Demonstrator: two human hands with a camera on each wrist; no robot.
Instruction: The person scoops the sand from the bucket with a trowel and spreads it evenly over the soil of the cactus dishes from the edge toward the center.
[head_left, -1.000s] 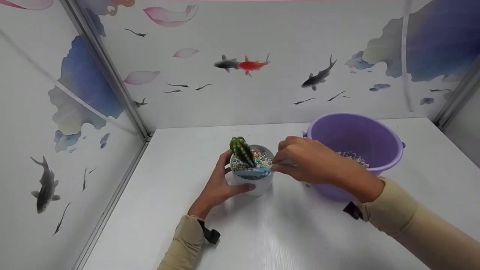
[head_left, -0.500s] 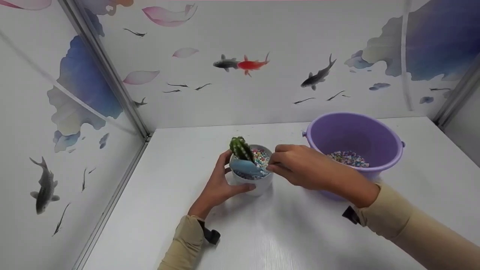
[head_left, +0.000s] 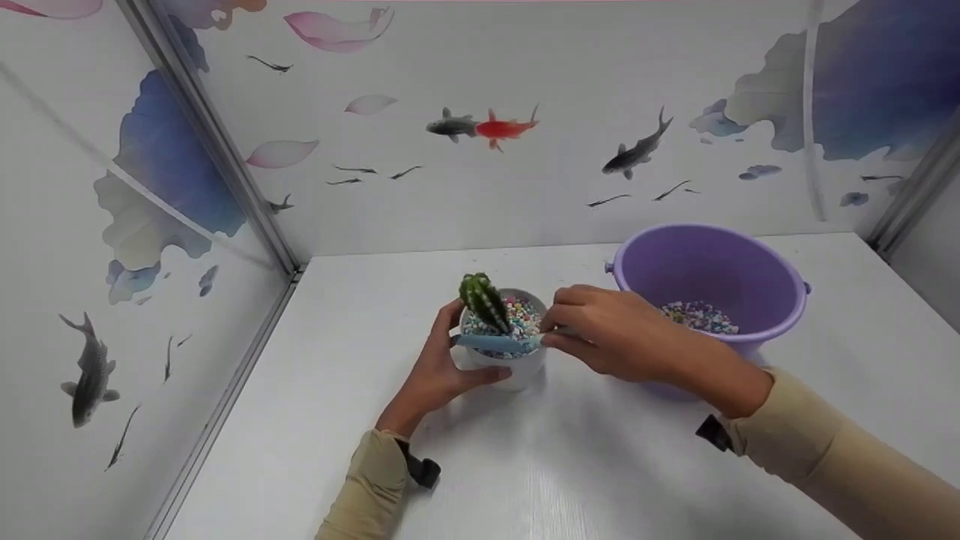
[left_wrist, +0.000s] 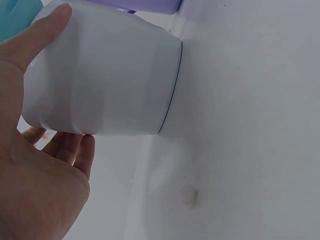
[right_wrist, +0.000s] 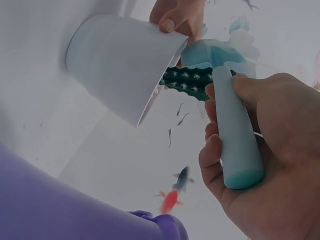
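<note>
A white flowerpot point(head_left: 521, 373) stands on the table, filled with small multicoloured pebbles point(head_left: 523, 315). A ribbed green cactus point(head_left: 484, 301) leans to the left in it. My left hand point(head_left: 442, 373) grips the pot, thumb on the near side and fingers round the far left side, as the left wrist view also shows. With its fingers curled round the pale handle, my right hand point(head_left: 619, 330) holds a small blue plastic shovel point(head_left: 491, 344). The shovel's blade lies across the near side of the pot's mouth, in front of the cactus, seen nearly edge-on. In the right wrist view, the handle point(right_wrist: 239, 130) has a teal end.
A purple bucket point(head_left: 712, 262) stands right of the pot, partly behind my right forearm. More coloured pebbles point(head_left: 701, 318) lie at its bottom. White panels point(head_left: 525, 202) printed with fish and petals rise behind and left of the white table point(head_left: 360, 315).
The shovel blade, tipped with its broad face showing half a second ago, is now turned nearly edge-on at the pot's near rim. My left hand and the pot stay put.
</note>
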